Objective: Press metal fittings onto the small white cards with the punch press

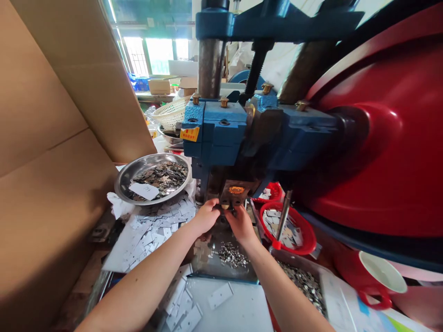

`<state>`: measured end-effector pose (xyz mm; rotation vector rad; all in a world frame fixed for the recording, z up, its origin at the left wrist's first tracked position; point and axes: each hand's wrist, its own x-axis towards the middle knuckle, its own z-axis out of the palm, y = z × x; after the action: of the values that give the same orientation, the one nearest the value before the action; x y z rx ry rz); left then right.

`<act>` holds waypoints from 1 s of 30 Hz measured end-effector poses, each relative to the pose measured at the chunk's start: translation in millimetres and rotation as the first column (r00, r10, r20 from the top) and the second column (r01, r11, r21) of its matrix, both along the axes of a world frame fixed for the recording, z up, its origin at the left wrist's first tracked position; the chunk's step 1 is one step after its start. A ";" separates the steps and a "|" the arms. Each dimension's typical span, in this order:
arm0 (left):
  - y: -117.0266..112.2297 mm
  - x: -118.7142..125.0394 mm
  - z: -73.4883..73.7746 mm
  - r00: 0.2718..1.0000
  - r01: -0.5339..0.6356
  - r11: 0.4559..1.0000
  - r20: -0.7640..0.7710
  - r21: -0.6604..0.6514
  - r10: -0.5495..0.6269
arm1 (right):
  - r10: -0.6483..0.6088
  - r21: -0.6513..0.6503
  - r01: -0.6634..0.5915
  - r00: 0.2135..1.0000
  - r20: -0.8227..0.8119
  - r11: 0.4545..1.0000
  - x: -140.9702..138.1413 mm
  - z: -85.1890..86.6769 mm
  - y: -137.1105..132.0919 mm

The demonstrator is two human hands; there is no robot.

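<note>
Both my hands are under the ram of a blue bench press [223,133], at its die. My left hand [207,216] comes in from the left, its fingers closed together at the die. Opposite it, my right hand [240,223] has thumb and fingers drawn in close beneath the ram. Whatever lies between the fingertips is too small and shaded to make out. Small shiny metal bits [232,255] are heaped on the press bed just in front of my hands. Thin rectangular metal plates [162,228] lie scattered to the left.
A steel bowl [118,186] of flat metal parts stands left, beside cardboard [48,207]. Red baskets [311,246] with plates sit right, near a tub of small metal pieces [304,281] and a red mug [351,265]. A large red flywheel [387,170] bulks upper right.
</note>
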<state>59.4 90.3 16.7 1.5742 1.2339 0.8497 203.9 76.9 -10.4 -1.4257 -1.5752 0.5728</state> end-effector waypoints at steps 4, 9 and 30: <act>-0.7 0.8 -0.5 1.000 0.012 1.000 0.000 0.012 -0.012 | 0.024 -0.015 -0.024 1.000 0.002 1.000 1.6 -0.1 2.2; -0.9 0.3 -6.5 1.000 -0.002 1.000 -0.010 0.028 0.002 | 0.045 -0.039 -0.044 0.999 0.014 0.998 2.2 3.9 3.8; -69.7 -76.9 2.2 0.894 0.101 0.982 -0.447 0.162 -0.018 | -0.052 -0.051 0.050 0.998 -0.034 0.997 34.7 15.2 -57.7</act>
<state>-17.5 20.6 18.9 2.0224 1.4463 0.5885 238.6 19.3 4.8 -1.4811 -1.5024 0.6077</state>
